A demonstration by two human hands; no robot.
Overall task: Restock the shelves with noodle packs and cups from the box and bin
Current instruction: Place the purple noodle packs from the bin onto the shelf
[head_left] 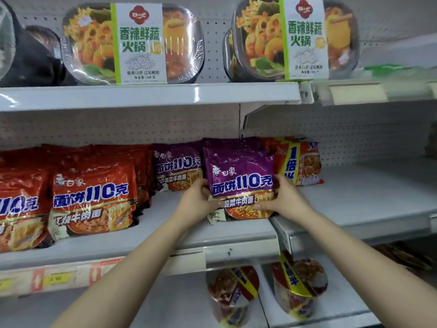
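a purple noodle pack (238, 183) is gripped by the left hand (197, 201) at nine o'clock and the right hand (282, 197) at three, being seated on the middle shelf (165, 235); release is probably needed next.

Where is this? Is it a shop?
Most likely a shop's instant-noodle aisle. White metal shelves with a pegboard back hold rows of red noodle packs, yellow price tags sit on the shelf edge, and two hands hold a purple noodle pack.
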